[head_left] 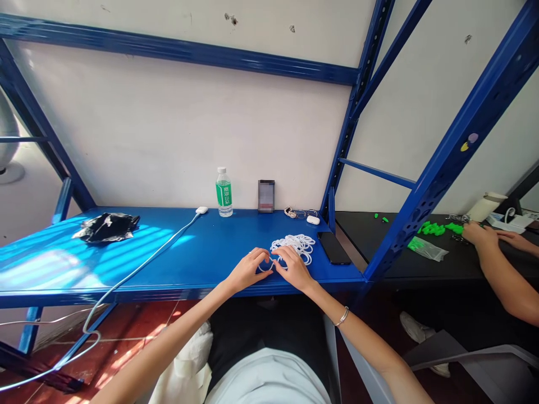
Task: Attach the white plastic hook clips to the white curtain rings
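Observation:
Near the front edge of the blue shelf, my left hand (247,270) and my right hand (294,270) are close together, fingers pinched. Between them a thin white cord loop (265,270) shows, held at its sides by both hands. Just behind my right hand lies a pile of white cord loops (300,244), partly covered by the fingers. The loops overlap, so I cannot tell whether they are separate rings or one length. A black phone (334,248) lies flat to the right of the pile.
A water bottle (224,193) and a propped-up phone (266,196) stand along the wall. Left are a black plastic bag (110,227) and a white cable (147,262). A blue post (450,140) rises at right. Beyond it, another person's hands (482,233) work near green pieces (432,228).

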A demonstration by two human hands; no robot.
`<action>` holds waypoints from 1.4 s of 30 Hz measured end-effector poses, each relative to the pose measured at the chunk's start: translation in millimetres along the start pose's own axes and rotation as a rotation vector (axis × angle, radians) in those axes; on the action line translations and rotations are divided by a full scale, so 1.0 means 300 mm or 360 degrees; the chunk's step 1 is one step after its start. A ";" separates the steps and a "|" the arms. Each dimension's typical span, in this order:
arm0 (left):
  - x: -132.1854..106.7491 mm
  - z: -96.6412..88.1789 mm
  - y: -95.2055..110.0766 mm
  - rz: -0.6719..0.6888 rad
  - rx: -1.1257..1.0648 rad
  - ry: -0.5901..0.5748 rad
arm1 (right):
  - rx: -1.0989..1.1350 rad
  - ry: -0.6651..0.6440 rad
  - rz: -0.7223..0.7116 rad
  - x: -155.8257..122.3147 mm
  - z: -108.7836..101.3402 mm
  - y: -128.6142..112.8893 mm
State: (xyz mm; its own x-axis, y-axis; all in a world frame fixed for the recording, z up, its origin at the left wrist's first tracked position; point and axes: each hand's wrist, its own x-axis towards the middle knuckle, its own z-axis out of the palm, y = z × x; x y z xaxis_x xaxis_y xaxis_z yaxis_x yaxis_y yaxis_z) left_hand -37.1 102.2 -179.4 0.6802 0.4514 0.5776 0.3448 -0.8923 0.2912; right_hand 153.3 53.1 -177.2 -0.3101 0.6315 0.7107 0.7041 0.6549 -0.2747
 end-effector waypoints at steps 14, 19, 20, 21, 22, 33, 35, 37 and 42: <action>-0.008 0.005 -0.007 -0.0084 -0.0069 -0.0030 | 0.0067 -0.0124 -0.0050 0.000 0.001 0.013; -0.005 0.016 -0.017 -0.0221 -0.0080 -0.0037 | 0.0054 -0.0059 -0.0035 -0.001 0.002 0.020; -0.005 0.018 -0.021 -0.0247 -0.0076 -0.0037 | 0.0052 -0.0044 -0.0032 -0.001 0.002 0.020; -0.005 0.020 -0.026 -0.0268 -0.0072 -0.0037 | 0.0051 -0.0032 -0.0028 -0.001 0.002 0.019; -0.005 0.022 -0.030 -0.0282 -0.0072 -0.0038 | 0.0049 -0.0023 -0.0026 -0.001 0.002 0.019; 0.009 0.002 -0.029 -0.0336 -0.0276 -0.0127 | 0.0154 -0.0014 0.0082 0.001 0.002 0.022; 0.011 -0.005 -0.022 -0.0352 -0.0326 -0.0146 | 0.0176 -0.0027 0.0090 0.001 0.002 0.023; 0.011 -0.009 -0.017 -0.0358 -0.0365 -0.0159 | 0.0195 -0.0045 0.0100 0.001 0.001 0.024; 0.009 -0.012 -0.015 -0.0362 -0.0373 -0.0147 | 0.0239 -0.0063 0.0130 0.001 -0.002 0.024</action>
State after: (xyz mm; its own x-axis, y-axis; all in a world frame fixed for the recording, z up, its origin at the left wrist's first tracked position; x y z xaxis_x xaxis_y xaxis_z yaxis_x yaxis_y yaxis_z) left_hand -39.2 107.5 -176.4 0.6625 0.6274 0.4092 0.3437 -0.7400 0.5782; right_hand 158.6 57.8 -178.6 -0.2827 0.6990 0.6569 0.6254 0.6536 -0.4263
